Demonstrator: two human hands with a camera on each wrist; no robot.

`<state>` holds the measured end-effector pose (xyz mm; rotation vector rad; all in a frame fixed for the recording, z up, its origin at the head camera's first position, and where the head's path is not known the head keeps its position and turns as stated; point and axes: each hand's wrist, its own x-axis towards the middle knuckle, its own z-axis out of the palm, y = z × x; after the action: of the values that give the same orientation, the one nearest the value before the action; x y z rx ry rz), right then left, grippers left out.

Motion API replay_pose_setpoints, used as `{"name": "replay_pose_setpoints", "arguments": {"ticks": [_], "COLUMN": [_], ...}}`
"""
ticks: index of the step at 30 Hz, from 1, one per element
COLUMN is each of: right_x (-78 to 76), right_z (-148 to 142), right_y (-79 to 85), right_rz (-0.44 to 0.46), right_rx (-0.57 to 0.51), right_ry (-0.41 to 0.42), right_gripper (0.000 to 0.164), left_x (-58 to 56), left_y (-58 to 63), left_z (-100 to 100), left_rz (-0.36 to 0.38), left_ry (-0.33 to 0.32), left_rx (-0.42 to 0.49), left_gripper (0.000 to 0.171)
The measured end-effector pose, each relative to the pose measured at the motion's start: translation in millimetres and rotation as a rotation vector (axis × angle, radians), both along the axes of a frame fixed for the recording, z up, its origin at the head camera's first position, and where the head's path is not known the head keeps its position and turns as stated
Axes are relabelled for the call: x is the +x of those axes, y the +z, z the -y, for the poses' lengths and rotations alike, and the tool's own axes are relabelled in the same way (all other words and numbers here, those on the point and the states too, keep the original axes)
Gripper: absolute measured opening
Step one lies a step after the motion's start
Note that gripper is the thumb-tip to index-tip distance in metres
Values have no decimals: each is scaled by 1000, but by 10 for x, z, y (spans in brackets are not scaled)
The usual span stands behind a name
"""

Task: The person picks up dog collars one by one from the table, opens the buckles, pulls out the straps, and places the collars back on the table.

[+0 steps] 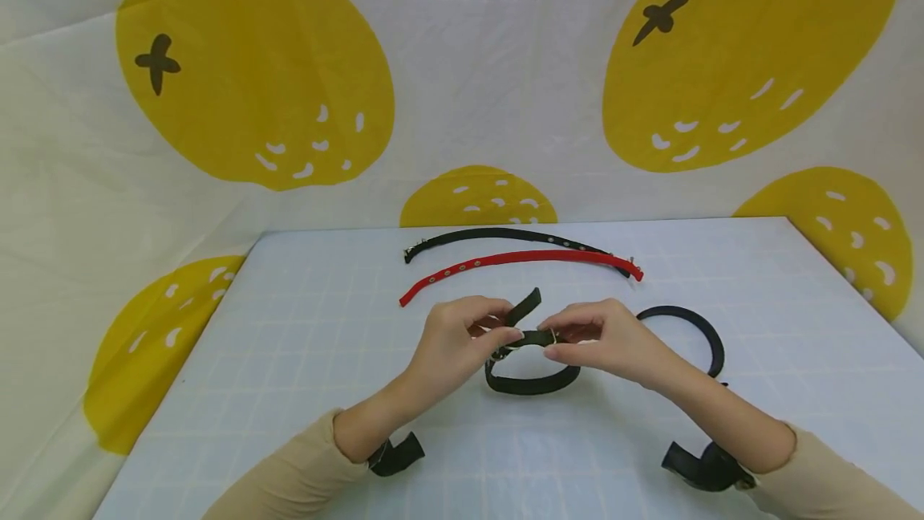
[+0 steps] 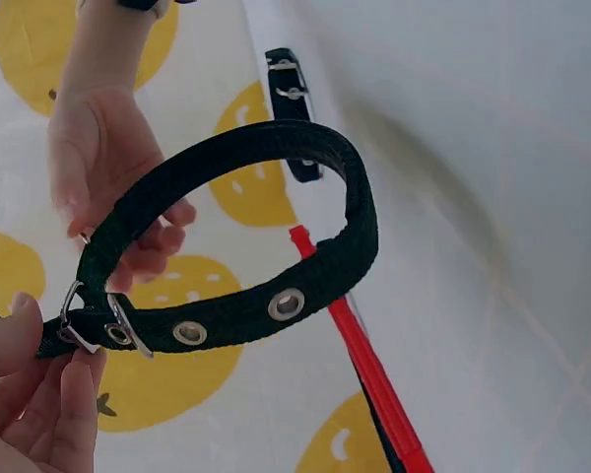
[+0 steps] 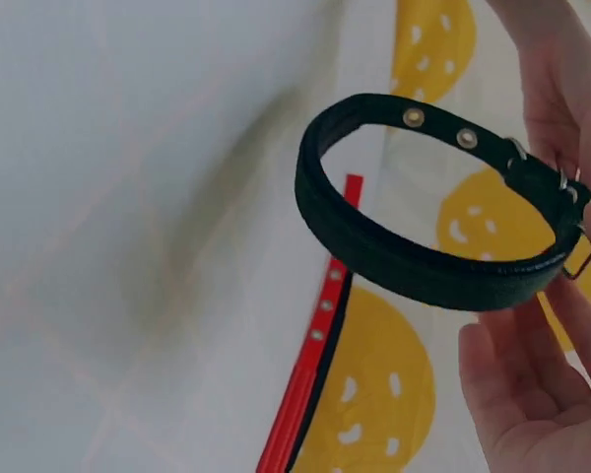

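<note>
A dark green collar (image 1: 532,385) is bent into a loop and held up between both hands. Metal eyelets line its strap, and a buckle (image 2: 128,325) encircles it in the left wrist view. My left hand (image 1: 455,339) pinches the strap close to the buckle, and the loose strap end (image 1: 524,307) sticks up past its fingers. On the other side, my right hand (image 1: 613,341) pinches the collar beside a metal ring (image 1: 554,335). The right wrist view shows the closed loop (image 3: 424,276) from its other side; my right fingertips are partly hidden there.
Behind the hands, a red collar (image 1: 534,256) and a black collar (image 1: 491,233) lie stretched out, crossing at the right. A black collar curved into a ring (image 1: 715,335) lies beyond my right forearm. A fruit-patterned cloth (image 1: 498,103) hangs behind the pale table (image 1: 289,343).
</note>
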<state>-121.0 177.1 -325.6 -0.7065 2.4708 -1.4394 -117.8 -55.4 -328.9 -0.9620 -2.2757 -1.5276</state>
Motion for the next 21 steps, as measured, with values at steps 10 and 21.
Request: {"name": "replay_pose_setpoints", "arguments": {"ticks": [10,21], "right_x": [103,98], "right_z": [192,243], "right_y": [218,306], "right_rz": [13,207], "right_rx": [-127,-407], "right_ry": [-102,-144], "right_gripper": [17,15], "left_x": [1,7], "left_y": [0,-71], "left_z": [-55,2], "left_rz": [-240,-187], "left_ry": [24,31], "left_rx": [-130,-149], "left_gripper": [18,34]}}
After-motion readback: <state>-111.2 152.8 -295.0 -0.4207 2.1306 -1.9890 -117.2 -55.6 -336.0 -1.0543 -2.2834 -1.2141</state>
